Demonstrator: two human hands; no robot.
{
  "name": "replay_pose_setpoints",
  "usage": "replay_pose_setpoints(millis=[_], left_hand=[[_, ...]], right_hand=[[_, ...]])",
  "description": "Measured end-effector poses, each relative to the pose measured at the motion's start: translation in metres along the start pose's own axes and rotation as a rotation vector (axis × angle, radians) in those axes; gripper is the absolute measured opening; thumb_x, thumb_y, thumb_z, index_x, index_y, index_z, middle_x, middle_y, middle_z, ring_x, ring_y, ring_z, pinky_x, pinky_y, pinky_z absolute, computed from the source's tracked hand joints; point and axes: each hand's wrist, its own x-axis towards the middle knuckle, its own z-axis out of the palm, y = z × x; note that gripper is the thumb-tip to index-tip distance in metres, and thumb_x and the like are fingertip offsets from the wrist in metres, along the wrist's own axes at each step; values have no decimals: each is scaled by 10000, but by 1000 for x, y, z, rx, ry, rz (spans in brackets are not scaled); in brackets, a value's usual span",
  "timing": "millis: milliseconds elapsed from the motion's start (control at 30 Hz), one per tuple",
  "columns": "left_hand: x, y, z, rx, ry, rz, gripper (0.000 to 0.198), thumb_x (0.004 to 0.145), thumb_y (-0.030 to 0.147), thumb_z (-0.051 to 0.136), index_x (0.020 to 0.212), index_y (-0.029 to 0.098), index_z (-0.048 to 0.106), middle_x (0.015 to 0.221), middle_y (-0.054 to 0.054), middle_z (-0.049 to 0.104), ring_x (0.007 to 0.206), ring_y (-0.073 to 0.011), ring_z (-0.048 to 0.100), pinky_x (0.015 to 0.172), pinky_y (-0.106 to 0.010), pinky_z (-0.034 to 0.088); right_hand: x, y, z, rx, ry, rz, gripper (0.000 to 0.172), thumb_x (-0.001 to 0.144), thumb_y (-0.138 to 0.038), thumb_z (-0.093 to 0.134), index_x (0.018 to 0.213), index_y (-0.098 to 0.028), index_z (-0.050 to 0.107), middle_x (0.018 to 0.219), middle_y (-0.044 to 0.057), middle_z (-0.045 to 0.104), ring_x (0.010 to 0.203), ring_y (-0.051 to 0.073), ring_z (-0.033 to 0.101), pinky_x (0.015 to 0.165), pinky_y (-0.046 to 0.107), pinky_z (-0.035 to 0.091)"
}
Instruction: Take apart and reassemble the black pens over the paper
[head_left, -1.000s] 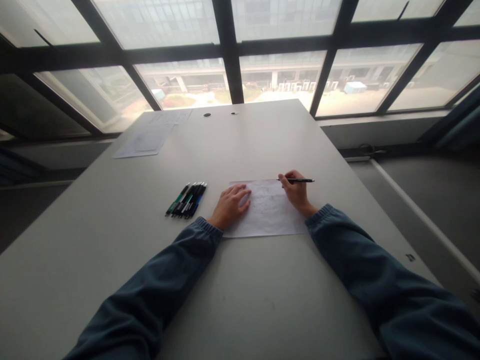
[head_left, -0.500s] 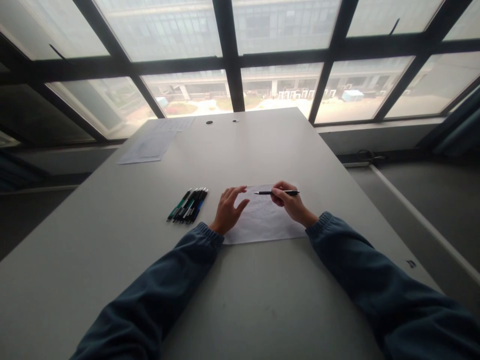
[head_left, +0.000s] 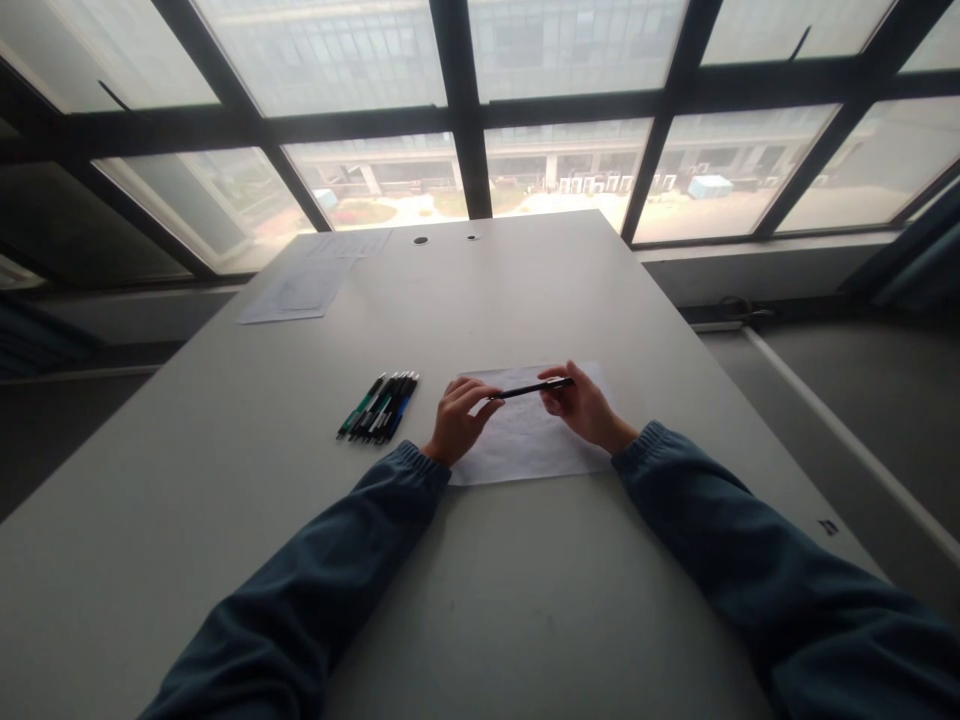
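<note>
A dark pen (head_left: 527,388) spans the gap between my two hands, tilted slightly up toward the right. My left hand (head_left: 459,415) pinches its left end between thumb and fingertips. At the other end, the fingers of my right hand (head_left: 581,405) are closed around the pen. Beneath both hands lies a white sheet of paper (head_left: 525,455) with faint marks on it. Left of my left hand, several pens (head_left: 379,408) with black, green and blue parts lie side by side in a row on the table.
The white table (head_left: 480,310) reaches to the windows. More paper sheets (head_left: 296,290) lie at its far left. Two round holes sit near the far edge, one of them a cable hole (head_left: 421,241). A small dark mark (head_left: 827,527) is near the right edge.
My left hand has closed from an open pose onto the left end of the pen. My right hand has shifted its hold, and the pen has tilted and moved left.
</note>
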Motion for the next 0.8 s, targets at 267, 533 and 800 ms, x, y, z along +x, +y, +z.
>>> replay_pose_setpoints(millis=[267,533,800], left_hand=[[-1,-4,2,-33,37,-62,100,921,302,699,959,213,725,867,-44,734,847,-195,643,806,-364,533],[-3,-7,3,-45,47,-87,86,922,290,698,960,218,725,873,-40,728,855,-194,649,806,-358,536],[-2,-5,1,-13,71,-176,145,937,339,675,971,212,736,898,-46,733,870,-191,657,823,-346,527]], right_hand=[[2,-2,-7,145,-4,129,500,931,-622,536,972,-170,744,818,91,711,662,160,563,585,281,411],[2,-1,-7,130,-3,124,472,918,-606,588,979,-164,741,836,88,716,652,141,555,568,261,392],[3,2,-5,-25,108,-33,484,861,-625,655,959,-158,738,699,47,661,552,124,507,490,256,340]])
